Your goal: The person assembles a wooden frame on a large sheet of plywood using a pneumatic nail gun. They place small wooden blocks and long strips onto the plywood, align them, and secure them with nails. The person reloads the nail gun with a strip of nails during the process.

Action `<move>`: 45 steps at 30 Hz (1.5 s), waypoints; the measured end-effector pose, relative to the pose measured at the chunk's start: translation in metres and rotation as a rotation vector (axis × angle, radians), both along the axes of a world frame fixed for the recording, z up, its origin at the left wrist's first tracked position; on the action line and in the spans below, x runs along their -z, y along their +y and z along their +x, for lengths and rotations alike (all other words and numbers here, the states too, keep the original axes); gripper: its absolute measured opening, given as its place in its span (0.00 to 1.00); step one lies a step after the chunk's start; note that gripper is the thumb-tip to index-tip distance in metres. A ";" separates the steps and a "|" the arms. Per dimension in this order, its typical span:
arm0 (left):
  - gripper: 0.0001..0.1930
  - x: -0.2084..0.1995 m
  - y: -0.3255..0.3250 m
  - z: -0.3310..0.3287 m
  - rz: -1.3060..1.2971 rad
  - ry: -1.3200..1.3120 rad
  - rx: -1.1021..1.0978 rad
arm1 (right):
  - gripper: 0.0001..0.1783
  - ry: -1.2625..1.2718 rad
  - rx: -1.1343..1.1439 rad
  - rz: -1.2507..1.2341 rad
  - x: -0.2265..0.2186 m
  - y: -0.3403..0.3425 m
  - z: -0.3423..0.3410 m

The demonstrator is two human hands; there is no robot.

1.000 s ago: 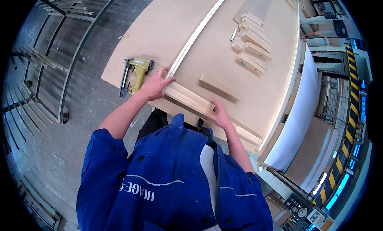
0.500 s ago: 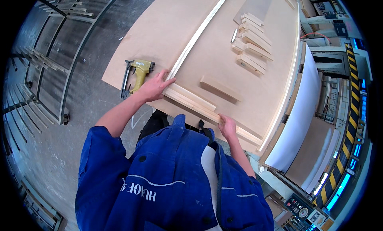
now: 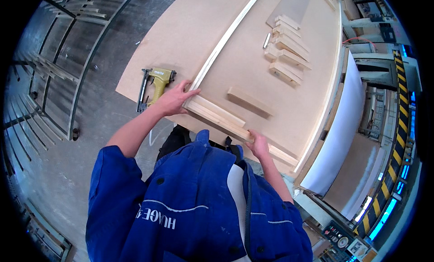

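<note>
At the panel's near edge, a pale wooden strip [image 3: 217, 118] lies crosswise between my hands. My left hand [image 3: 174, 100] is closed round its left end, where it meets the long wooden rail [image 3: 221, 47], one finger reaching over the corner. The strip's other end is gripped by my right hand [image 3: 259, 145], with the thumb on the near side. A shorter wooden piece lies against the strip's far side. Left of my left hand, an olive-yellow nail gun [image 3: 159, 82] rests on the wooden panel [image 3: 156, 45], untouched.
A loose wooden block [image 3: 248, 102] lies on the panel, with several more blocks [image 3: 287, 49] farther off. Another long rail [image 3: 331, 88] runs along the right. Beyond stands machinery with a black-and-yellow striped bar [image 3: 400, 113]. A metal rack [image 3: 86, 76] stands at left.
Both hands keep nearly the same place on the strip. The view shifts very slightly; nothing else has visibly moved.
</note>
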State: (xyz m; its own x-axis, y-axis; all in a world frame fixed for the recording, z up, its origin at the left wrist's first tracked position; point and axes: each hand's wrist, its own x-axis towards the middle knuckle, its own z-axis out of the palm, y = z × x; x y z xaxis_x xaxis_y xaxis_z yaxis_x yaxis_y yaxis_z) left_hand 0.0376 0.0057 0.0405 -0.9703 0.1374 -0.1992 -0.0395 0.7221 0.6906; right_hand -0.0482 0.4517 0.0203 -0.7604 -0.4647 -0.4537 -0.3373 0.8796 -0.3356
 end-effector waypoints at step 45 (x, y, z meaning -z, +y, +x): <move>0.15 -0.007 0.082 0.080 0.067 -0.113 -0.844 | 0.56 0.276 -0.279 -0.366 0.036 -0.253 0.016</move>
State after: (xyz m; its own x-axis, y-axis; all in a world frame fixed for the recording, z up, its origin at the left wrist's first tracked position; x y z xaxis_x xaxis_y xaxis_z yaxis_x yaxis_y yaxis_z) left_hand 0.1173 0.0873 0.0474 -0.7280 -0.6074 -0.3179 -0.6167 0.3777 0.6907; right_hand -0.0321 0.1985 -0.0158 -0.6533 -0.7567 -0.0250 -0.6609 0.5860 -0.4688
